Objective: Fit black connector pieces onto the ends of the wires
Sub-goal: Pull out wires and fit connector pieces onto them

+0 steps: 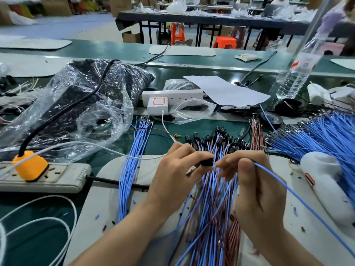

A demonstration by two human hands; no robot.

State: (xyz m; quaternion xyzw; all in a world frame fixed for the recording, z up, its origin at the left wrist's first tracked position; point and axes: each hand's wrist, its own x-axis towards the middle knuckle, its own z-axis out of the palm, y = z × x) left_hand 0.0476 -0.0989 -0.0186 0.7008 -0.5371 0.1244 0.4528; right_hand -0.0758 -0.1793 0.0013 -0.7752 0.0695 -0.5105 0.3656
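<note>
My left hand pinches a black connector piece between thumb and fingers. My right hand grips a blue wire and holds its tip right at the connector's end. Beneath both hands lies a pile of blue and brown wires with black connectors fitted at their far ends. A loose bundle of blue wires lies to the left, a large fan of blue wires to the right, and a small bunch of brown wires beyond the hands.
A clear plastic bag of black parts fills the left. A power strip with an orange plug sits front left, another strip with a white charger behind. A white tool, water bottle and paper sheet lie right.
</note>
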